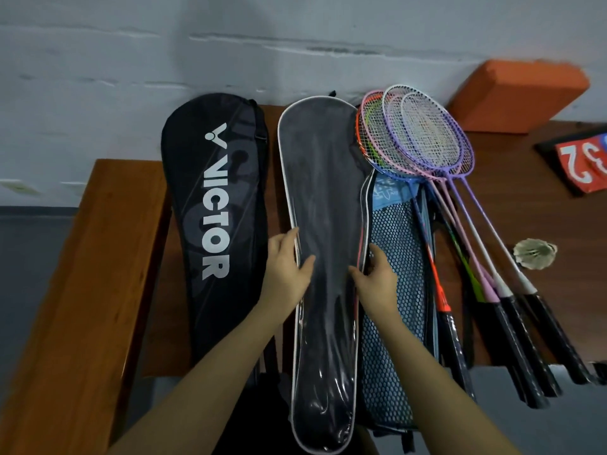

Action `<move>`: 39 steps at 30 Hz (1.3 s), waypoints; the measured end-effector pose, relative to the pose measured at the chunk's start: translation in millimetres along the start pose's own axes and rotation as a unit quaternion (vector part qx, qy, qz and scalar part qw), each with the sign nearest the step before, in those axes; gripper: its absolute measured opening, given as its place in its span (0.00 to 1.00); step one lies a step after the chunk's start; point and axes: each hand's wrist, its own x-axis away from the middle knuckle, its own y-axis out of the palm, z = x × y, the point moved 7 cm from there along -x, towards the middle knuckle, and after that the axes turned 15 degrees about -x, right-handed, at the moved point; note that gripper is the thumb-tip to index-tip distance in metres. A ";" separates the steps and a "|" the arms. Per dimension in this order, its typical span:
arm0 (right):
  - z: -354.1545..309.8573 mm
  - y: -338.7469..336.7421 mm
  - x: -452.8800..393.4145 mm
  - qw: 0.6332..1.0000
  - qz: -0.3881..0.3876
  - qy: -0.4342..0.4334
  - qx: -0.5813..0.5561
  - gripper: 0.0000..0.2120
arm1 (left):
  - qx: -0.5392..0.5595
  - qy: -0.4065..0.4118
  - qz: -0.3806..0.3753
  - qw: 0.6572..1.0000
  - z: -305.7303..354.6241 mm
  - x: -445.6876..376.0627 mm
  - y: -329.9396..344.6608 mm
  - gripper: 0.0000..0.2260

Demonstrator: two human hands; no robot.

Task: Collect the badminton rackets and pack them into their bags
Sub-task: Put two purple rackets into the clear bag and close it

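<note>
A grey racket bag (323, 178) with white piping lies lengthwise in the middle of the wooden table (532, 198). My left hand (289, 267) grips its left edge and my right hand (376, 277) grips its right edge near the zip. A black VICTOR racket bag (213, 205) lies to the left. A blue mesh bag (391, 290) lies under the grey one's right side. Several rackets (427, 136), purple, pink, blue and orange, are piled on the right with black handles over the near edge.
A feather shuttlecock (534, 253) sits on the table right of the racket shafts. An orange block (515, 96) leans at the wall behind. A red scoreboard (583, 165) with white digits is at the far right. A wooden bench (92, 290) runs along the left.
</note>
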 end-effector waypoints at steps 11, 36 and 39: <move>-37.0 -4.9 9.6 0.992 -0.032 -0.083 -0.087 0.20 | 0.015 0.076 0.139 0.987 39.6 -2.2 -42.9 0.20; -118.6 44.6 71.8 0.965 -0.017 -0.186 -0.182 0.16 | -0.117 0.107 0.099 0.982 3.3 27.9 -118.6 0.15; -127.1 44.9 79.4 0.961 -0.032 -0.212 -0.176 0.17 | -0.011 0.106 0.061 0.992 30.3 4.3 -125.4 0.15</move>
